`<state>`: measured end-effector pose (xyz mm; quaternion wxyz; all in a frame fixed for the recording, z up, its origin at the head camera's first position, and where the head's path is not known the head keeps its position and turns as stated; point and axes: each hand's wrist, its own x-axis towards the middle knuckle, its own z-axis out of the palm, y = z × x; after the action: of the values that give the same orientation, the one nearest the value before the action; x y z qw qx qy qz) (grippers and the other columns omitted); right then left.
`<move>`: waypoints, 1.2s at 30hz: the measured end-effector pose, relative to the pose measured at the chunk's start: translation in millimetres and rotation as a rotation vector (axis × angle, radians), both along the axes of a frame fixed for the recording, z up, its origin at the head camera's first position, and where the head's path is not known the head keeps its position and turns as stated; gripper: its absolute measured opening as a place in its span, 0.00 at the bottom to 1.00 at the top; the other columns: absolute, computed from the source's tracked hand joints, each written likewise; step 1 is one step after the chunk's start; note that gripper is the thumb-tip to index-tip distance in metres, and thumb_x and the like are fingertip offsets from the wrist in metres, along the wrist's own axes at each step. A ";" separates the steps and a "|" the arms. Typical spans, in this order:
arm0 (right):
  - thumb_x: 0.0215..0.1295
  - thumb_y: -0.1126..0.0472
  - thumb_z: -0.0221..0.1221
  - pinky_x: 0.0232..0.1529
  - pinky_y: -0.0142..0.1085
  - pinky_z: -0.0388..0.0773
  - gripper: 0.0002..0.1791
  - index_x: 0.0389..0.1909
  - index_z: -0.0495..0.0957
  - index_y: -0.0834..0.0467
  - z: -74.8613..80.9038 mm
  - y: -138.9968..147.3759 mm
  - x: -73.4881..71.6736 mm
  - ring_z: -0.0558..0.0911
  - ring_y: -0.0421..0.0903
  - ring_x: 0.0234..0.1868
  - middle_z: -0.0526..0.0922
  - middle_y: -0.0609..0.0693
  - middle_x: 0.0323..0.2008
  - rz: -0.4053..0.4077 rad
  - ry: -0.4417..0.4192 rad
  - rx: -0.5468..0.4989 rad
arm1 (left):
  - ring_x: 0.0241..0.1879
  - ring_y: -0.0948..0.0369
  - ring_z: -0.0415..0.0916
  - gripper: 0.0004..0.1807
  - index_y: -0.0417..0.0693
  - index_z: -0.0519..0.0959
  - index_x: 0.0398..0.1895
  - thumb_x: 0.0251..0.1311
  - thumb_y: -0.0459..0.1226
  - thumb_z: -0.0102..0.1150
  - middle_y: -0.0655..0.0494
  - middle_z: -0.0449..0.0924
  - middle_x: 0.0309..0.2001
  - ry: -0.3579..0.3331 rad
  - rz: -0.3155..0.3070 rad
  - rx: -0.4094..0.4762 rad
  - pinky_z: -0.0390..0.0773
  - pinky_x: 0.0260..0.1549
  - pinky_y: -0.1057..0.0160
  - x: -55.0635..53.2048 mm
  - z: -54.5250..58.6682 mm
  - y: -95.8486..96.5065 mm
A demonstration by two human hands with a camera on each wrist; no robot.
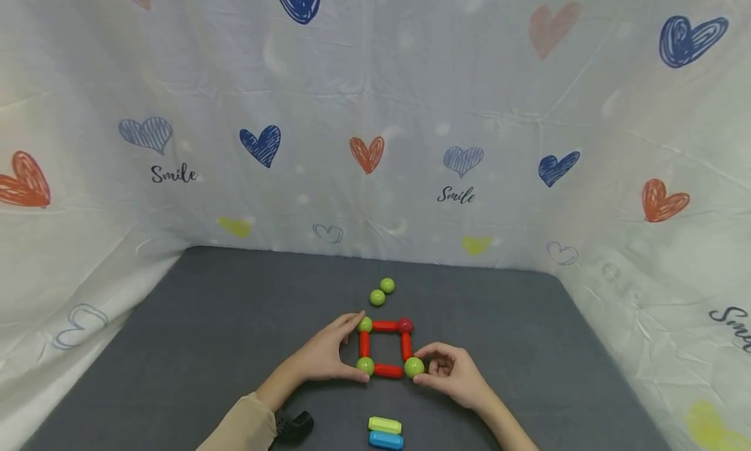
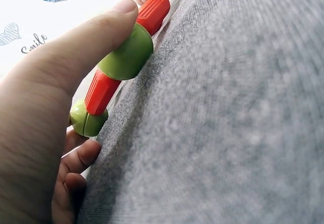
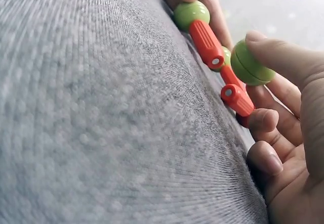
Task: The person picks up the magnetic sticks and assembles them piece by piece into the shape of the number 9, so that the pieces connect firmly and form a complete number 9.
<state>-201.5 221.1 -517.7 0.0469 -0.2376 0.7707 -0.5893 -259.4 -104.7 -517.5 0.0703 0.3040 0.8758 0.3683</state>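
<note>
Red magnetic rods (image 1: 385,325) and balls lie in a square on the dark cloth. A red ball (image 1: 405,325) marks its far right corner. My left hand (image 1: 321,354) grips the square's left side, thumb on the near green ball (image 2: 127,57) and fingers at the far green ball (image 1: 365,324). Between thumb and fingers, my right hand (image 1: 460,374) pinches another green ball (image 3: 250,64) at the near right corner. In the right wrist view this ball stands apart from the bare silver ends of two rods, the near rod (image 3: 206,43) and the right rod (image 3: 238,98).
Two loose green balls (image 1: 377,298) sit beyond the square. Nearer me lie a yellow-green rod (image 1: 384,425) and a blue rod (image 1: 386,440), side by side. A black strap device (image 1: 294,427) is at the left wrist. A white curtain (image 1: 364,197) with hearts hangs behind the table.
</note>
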 end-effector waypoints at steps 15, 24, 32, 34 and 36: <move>0.60 0.62 0.77 0.22 0.26 0.67 0.18 0.50 0.86 0.59 -3.6 -2.8 -2.0 0.66 0.31 0.20 0.71 0.44 0.20 0.016 0.037 0.080 | 0.48 0.63 0.69 0.69 0.52 0.54 0.87 0.47 0.67 0.79 0.57 0.64 0.77 -0.003 0.004 -0.016 0.74 0.45 0.60 -1.5 1.1 -1.6; 0.59 0.58 0.79 0.21 0.26 0.67 0.19 0.49 0.87 0.56 -3.2 -3.4 -1.0 0.66 0.31 0.19 0.71 0.41 0.20 -0.031 0.025 0.139 | 0.53 0.61 0.72 0.68 0.52 0.53 0.87 0.48 0.67 0.79 0.54 0.62 0.79 0.011 -0.005 -0.033 0.77 0.50 0.54 -0.1 1.4 -1.0; 0.60 0.57 0.78 0.21 0.25 0.66 0.19 0.49 0.87 0.56 -1.7 -2.4 -1.2 0.66 0.30 0.19 0.71 0.40 0.20 -0.043 0.026 0.165 | 0.56 0.60 0.73 0.68 0.51 0.53 0.87 0.48 0.66 0.79 0.52 0.54 0.83 0.017 -0.018 0.019 0.78 0.55 0.54 1.1 1.3 0.1; 0.60 0.57 0.78 0.22 0.26 0.66 0.19 0.50 0.87 0.55 -1.8 -2.5 -0.9 0.66 0.30 0.19 0.71 0.41 0.20 -0.047 0.020 0.169 | 0.49 0.63 0.72 0.66 0.52 0.53 0.87 0.50 0.64 0.80 0.52 0.52 0.84 0.043 -0.022 0.063 0.77 0.48 0.59 2.1 1.1 0.1; 0.60 0.57 0.78 0.21 0.26 0.67 0.19 0.50 0.86 0.56 -2.0 -2.8 -0.2 0.66 0.30 0.19 0.71 0.41 0.20 -0.050 0.016 0.170 | 0.42 0.64 0.71 0.62 0.53 0.57 0.86 0.53 0.61 0.80 0.54 0.54 0.83 0.082 -0.029 0.122 0.76 0.42 0.63 3.7 0.8 0.7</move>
<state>-201.7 218.4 -519.7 0.0461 -0.2183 0.8239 -0.5210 -255.7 -104.0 -516.7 0.0210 0.3353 0.8493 0.4072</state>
